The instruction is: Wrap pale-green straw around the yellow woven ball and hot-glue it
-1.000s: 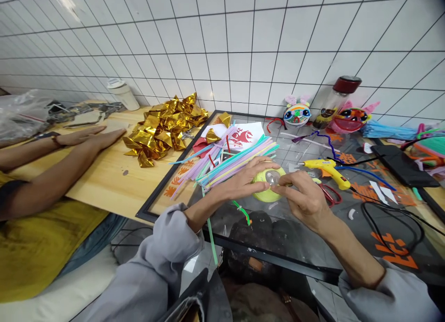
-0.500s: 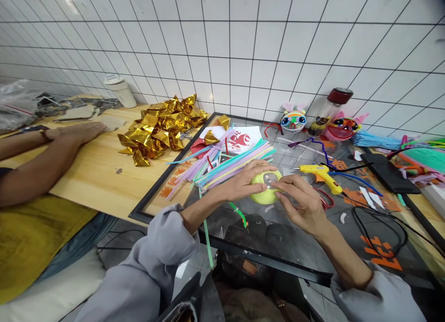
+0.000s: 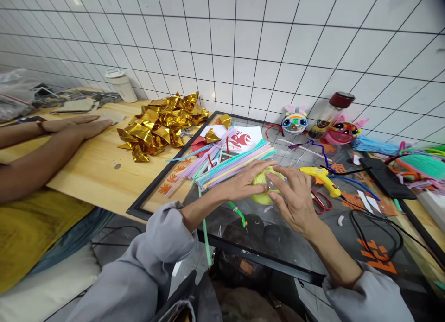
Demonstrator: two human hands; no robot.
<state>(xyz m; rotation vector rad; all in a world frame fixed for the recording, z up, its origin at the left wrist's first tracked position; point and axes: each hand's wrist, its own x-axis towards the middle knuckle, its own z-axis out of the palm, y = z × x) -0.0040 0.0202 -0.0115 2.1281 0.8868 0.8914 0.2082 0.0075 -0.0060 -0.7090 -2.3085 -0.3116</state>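
Note:
A round yellow piece, wound with fuzzy pipe cleaner around a clear middle, is held just above the dark glass tabletop. My left hand grips it from the left, with the thumb on the near side and fingers over the far edge. From the right, my right hand reaches over it with fingers apart, the tips touching its right side and partly covering it. Behind my left hand lies a bundle of pastel pipe cleaners. A yellow hot glue gun rests right of my right hand.
Folded gold paper shapes are heaped at the left, near a co-worker's crossed forearms. Two animal-faced craft pieces, one white and one pink, stand by a red-lidded jar. A black cable loops at the right.
My right hand has gone from pinching at the clear middle to spreading its fingers over the right side of the yellow piece. My left hand keeps its grip. The view shifts slightly.

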